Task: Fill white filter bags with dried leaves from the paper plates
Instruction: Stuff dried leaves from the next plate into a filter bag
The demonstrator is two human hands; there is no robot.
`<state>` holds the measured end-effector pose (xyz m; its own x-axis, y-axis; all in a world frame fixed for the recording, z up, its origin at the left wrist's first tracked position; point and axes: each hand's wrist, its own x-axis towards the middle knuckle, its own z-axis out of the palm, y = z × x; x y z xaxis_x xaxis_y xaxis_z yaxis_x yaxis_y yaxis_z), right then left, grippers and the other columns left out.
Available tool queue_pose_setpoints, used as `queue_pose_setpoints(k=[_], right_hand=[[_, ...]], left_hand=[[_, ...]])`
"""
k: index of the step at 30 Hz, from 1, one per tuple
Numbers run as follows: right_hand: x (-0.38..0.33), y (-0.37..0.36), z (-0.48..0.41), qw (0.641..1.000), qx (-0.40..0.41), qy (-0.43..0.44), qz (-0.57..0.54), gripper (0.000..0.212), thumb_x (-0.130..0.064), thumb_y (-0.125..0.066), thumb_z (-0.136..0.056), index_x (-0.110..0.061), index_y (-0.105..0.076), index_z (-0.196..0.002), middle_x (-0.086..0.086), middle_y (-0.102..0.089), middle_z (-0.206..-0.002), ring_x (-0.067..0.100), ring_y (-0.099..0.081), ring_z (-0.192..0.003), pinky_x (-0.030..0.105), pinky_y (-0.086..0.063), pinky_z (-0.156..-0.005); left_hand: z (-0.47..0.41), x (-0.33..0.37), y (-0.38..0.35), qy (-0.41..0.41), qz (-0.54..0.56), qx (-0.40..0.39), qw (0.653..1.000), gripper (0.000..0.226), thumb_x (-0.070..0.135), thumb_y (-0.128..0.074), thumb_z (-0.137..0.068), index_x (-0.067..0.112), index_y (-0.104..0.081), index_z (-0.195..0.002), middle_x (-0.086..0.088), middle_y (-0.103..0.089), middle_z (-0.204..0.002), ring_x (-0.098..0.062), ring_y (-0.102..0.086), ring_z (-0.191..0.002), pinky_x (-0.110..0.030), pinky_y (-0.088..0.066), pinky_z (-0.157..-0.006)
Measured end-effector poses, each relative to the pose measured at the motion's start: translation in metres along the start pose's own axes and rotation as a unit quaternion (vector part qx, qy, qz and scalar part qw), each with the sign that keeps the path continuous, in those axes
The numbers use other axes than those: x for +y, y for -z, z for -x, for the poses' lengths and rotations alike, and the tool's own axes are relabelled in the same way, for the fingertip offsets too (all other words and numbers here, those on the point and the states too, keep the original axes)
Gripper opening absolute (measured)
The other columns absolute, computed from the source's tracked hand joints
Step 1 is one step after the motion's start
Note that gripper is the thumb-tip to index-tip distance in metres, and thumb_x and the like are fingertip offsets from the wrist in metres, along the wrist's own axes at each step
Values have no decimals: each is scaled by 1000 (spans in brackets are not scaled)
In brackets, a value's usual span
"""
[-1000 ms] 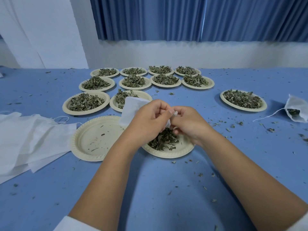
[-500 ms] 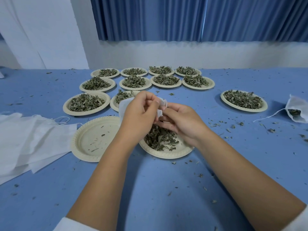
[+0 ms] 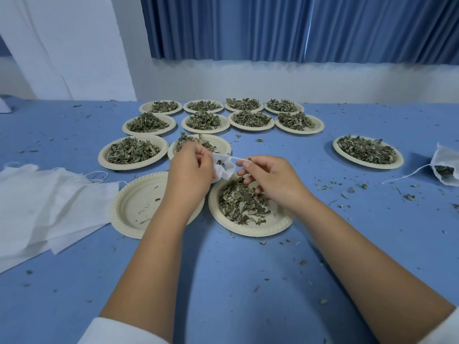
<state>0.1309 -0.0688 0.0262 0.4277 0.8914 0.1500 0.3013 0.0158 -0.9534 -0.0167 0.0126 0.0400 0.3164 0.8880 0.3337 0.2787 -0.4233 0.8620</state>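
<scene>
Item 1: white filter bag (image 3: 223, 168), bunched, held over the near plate (image 3: 250, 230) of dried leaves (image 3: 241, 204). We log the left hand (image 3: 190, 171) with fingers curled round it.
Item 2: right hand (image 3: 272, 181) at 3 o'clock of the bag, thumb and forefinger pinching its drawstring (image 3: 237, 158), other fingers loosely curled.
Item 3: crumb-only plate (image 3: 131, 207) at 9 o'clock of the near plate, flat bag stack (image 3: 44, 202) beyond.
Item 4: heaped plates (image 3: 131, 167) toward 12 o'clock.
Item 5: filled bag (image 3: 444, 167) at 3 o'clock on the blue table (image 3: 223, 281).
</scene>
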Motion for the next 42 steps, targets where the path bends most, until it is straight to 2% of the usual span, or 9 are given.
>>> queue_pose_setpoints(k=[10, 15, 18, 22, 29, 33, 37, 40, 42], right_hand=[[-6, 16, 5, 999, 14, -33, -32, 15, -21, -58, -97, -26, -72, -94, -6, -74, -83, 5, -64, -69, 15, -44, -48], [1, 13, 3, 995, 47, 23, 86, 2, -34, -72, -86, -35, -74, -86, -20, -70, -81, -8, -55, -63, 15, -45, -71], [4, 10, 3, 991, 40, 50, 117, 16, -43, -75, -81, -38, -73, -96, -19, -68, -91, -4, -48, -58, 12, -45, -69], [9, 1, 3, 989, 30, 70, 126, 12, -34, -78, -82, -30, -76, -93, -14, -72, -84, -2, -51, -56, 15, -46, -63], [9, 7, 0, 994, 35, 49, 88, 4, -20, -79, -81, -20, -76, -80, -18, -66, -58, -5, -53, -48, 8, -40, -50], [6, 18, 0, 996, 60, 29, 66, 8, -20, -77, -83, -25, -74, -77, -11, -72, -69, -4, -60, -58, 10, -47, -58], [2, 31, -1, 993, 107, 14, 47, 8, -18, -74, -86, -21, -74, -79, -10, -70, -69, -8, -56, -54, 7, -41, -53], [0, 35, 0, 992, 118, 16, 45, 7, -19, -73, -87, -20, -73, -80, -7, -70, -73, -8, -56, -54, 6, -40, -51], [-1, 34, 1, 993, 100, 22, 55, 5, -20, -74, -86, -18, -74, -82, -6, -71, -74, -6, -56, -55, 7, -40, -51]], left_hand=[[0, -1, 0, 29, 24, -7, 999, 12, 11, -47, -98, 9, -57, -92, -3, -65, -69, -14, -67, -64, -44, -59, -75], [5, 1, -2, -7, -9, -87, 996, 13, 14, -49, -98, 18, -55, -87, 7, -63, -60, -10, -65, -63, -38, -58, -71], [6, 3, -3, -21, -32, -125, 991, 13, 14, -50, -98, 18, -55, -87, 7, -63, -63, -10, -65, -63, -40, -58, -74], [7, 3, -3, -24, -33, -141, 989, 12, 12, -50, -97, 17, -55, -87, 10, -62, -59, -4, -64, -58, -34, -58, -69], [5, -1, -5, -20, -52, -126, 990, 12, 14, -50, -98, 15, -54, -87, 6, -64, -65, -2, -63, -56, -39, -58, -73], [3, -4, -4, 3, -27, -89, 996, 19, 12, -48, -99, 20, -52, -83, 6, -63, -66, -11, -67, -64, -45, -58, -77], [-2, -8, -1, 33, -13, -25, 999, 15, 12, -45, -99, 16, -54, -87, -1, -67, -72, -9, -67, -62, -45, -59, -76], [-4, -10, 0, 46, -1, -2, 999, 13, 14, -46, -99, 11, -57, -93, -11, -69, -82, -21, -70, -72, -46, -58, -74], [-4, -10, -1, 40, -2, -4, 999, 13, 14, -46, -99, 8, -57, -95, -8, -68, -79, -9, -68, -61, -35, -58, -66]])
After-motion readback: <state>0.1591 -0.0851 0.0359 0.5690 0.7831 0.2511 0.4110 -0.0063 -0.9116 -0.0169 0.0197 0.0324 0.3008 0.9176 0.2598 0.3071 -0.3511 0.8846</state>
